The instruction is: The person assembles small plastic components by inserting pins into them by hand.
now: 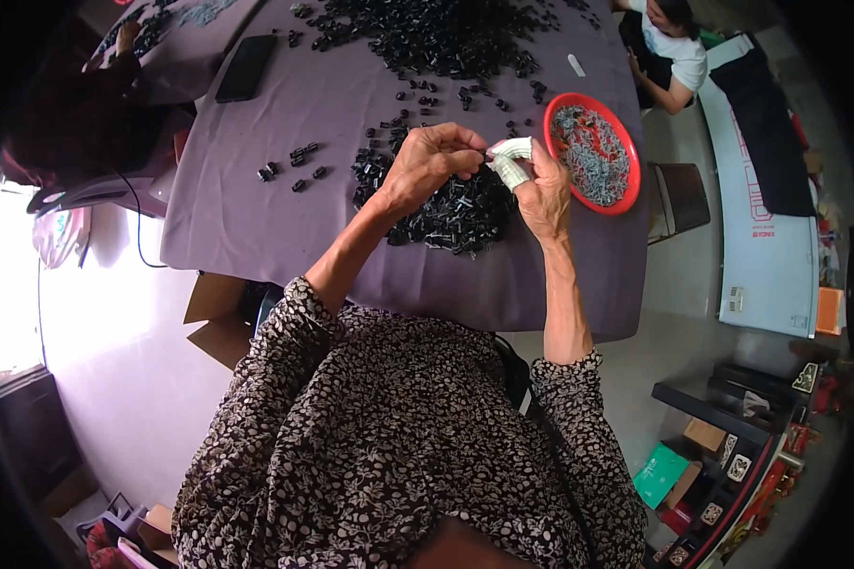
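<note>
My left hand (432,163) and my right hand (543,193) meet fingertip to fingertip above the near side of the table. Between them they pinch a small black plastic part (487,156), mostly hidden by the fingers. White wrapping covers the thumb and forefinger of my right hand. Directly under both hands lies a heap of small black parts (455,223), some with grey pieces among them. Right of my right hand, a red round tray (633,171) holds many thin grey pieces (593,156).
A larger pile of black parts (427,38) covers the far side of the purple tablecloth (285,223). Several loose parts (304,154) lie at left, near a black phone (246,68). One person (678,66) sits at far right, another at far left. A stool (681,197) stands right.
</note>
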A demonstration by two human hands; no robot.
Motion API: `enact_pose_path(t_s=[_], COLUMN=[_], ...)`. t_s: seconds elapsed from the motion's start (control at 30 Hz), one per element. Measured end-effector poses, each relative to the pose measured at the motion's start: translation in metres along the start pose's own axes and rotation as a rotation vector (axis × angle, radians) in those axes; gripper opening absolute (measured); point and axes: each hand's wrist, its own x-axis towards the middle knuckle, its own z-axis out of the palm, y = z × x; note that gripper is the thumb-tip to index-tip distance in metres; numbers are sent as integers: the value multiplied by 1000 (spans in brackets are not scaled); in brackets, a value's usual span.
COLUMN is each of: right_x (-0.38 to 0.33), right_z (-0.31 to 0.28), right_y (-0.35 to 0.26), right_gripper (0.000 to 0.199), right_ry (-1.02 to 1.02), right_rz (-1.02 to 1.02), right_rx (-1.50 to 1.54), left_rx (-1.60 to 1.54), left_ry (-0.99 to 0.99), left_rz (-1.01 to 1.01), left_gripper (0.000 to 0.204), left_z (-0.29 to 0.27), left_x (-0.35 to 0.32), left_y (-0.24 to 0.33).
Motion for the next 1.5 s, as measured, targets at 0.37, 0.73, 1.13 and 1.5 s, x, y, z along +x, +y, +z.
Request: enact_pose_path(t_s=[0.37, 0.73, 1.13, 1.5], right_x=[-7, -8, -7, -8], right_z=[7, 22, 12, 9], right_y=[-17, -19, -32, -29], right_gripper=[15, 13, 12, 14], right_ry=[-52, -56, -64, -92], right_rz=[-103, 12, -82, -226], right_rx=[-86, 119, -113, -323], left_rx=[137, -526, -337, -204], left_ry=[10, 313, 163, 151], left_rz=[49, -34, 56, 79], left_gripper=[20, 17, 17, 15], left_z=[-6, 8, 3, 4], left_x=[-13, -30, -37, -42], left_y=[2, -11, -11, -11])
